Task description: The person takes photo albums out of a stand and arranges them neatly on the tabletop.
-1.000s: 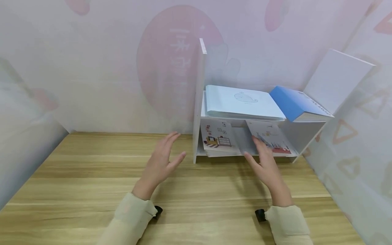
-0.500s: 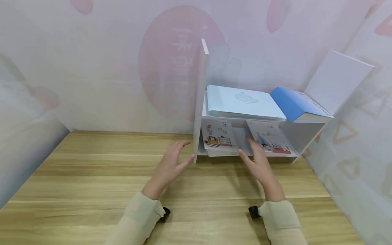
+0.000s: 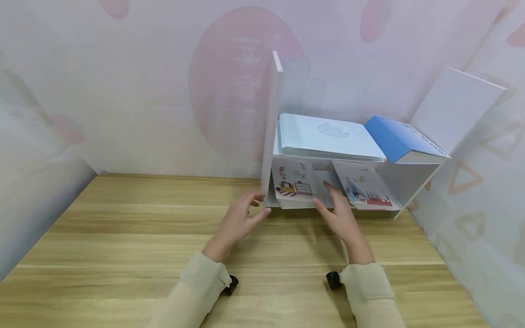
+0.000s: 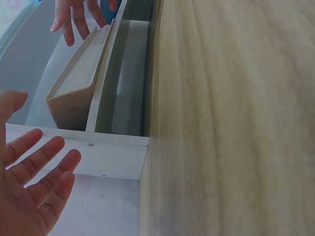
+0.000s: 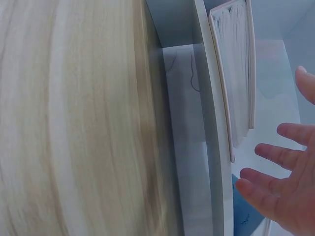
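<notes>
Shelf (image 3: 394,176), white and two-tiered, stands on the right of the tabletop (image 3: 143,237) just as it did a second ago; both hands have shifted. The left hand (image 3: 239,223) has come rightward, now just beside the left side panel (image 3: 270,136); its grip is spread, fingers slightly bent, holding nothing. Whether the fingertips touch the panel, I cannot tell. The right hand (image 3: 341,221), earlier over the right booklet (image 3: 358,180), has slid left to the gap between that and the left booklet (image 3: 293,180); its grip too is spread, thumb near the left booklet's edge. Contact there is unclear. Both booklets lie unmoved on the lower tier. Above, the whale-drawn book (image 3: 332,135) and, to its right, the blue book (image 3: 404,139) keep their places.
</notes>
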The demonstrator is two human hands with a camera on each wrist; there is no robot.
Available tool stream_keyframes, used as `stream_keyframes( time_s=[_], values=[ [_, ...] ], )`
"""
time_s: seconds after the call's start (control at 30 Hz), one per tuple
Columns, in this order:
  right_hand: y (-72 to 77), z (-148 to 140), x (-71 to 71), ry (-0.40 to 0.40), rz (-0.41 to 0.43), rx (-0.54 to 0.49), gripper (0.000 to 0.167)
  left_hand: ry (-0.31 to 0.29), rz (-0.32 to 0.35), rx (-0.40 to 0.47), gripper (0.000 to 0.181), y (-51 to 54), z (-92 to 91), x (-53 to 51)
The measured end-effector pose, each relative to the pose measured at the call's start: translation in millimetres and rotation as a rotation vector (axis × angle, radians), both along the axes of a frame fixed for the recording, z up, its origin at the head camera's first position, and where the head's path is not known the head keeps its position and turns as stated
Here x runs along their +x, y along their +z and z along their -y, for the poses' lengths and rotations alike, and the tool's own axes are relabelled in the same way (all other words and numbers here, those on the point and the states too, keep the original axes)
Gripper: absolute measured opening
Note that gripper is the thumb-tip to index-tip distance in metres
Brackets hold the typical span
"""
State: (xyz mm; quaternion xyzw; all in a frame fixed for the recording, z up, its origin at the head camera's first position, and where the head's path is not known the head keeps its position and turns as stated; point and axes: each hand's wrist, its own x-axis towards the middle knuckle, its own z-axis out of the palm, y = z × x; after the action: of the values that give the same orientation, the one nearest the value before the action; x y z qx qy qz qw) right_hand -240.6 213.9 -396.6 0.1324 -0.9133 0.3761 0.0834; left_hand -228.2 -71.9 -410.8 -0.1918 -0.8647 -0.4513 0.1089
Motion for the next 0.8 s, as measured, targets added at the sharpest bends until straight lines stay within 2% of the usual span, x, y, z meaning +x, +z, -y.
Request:
stream_keyframes(
  time_s=[0.27,0.47,0.8],
  values=[
    [-7.2,0.8,-4.1,-0.003,0.012,-0.01,0.07,0.046,-0.026,0.028,0.035,0.7,-12.8,0.3],
    [-9.9,2.5,-6.5,-0.006,0.02,0.0,0.073,0.068,-0.009,0.047,0.029,-1.9,-23.5,1.1],
    [-10.5,2.9,-8.8,-0.03,0.0,0.011,0.071,0.106,0.022,0.056,0.031,-4.1,-33.6,-2.2]
  ],
)
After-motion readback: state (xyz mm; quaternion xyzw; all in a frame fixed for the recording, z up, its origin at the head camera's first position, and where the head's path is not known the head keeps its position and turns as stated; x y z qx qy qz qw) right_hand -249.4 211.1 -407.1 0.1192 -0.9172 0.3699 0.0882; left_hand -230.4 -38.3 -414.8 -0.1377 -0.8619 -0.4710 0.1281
